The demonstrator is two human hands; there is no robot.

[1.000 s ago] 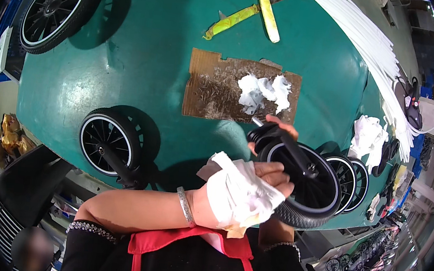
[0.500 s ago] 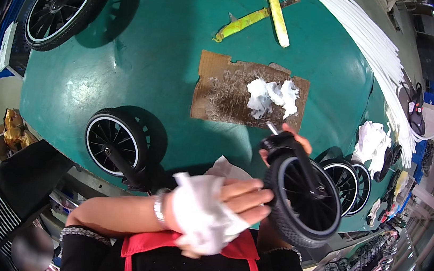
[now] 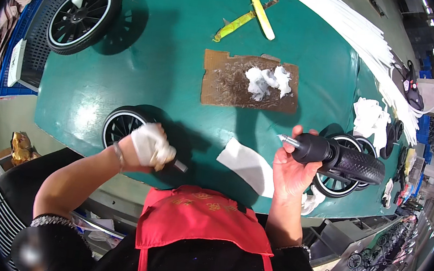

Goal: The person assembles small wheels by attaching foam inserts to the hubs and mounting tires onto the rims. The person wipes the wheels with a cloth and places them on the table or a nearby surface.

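Observation:
My right hand grips the black fork of a spoked wheel with a black tyre. Its bare metal stem points left, with a whitish tip. At the left, my left hand, partly covered by a white cloth or glove, is closed around the fork of a second wheel. Most of that fork is hidden, but its metal stem sticks out past the fingers. Between the hands lies a white sheet of cloth or paper.
Beyond my hands, brown cardboard bears a soft white mass. Two yellow-handled tools cross behind it. Another wheel stands far left by a grey crate. Wheels, white cloth and long white strips occupy the right.
My left hand has left the right-hand wheel and closed at the left wheel's fork. My right hand has turned its wheel on its side and moved it right. The view has shifted slightly.

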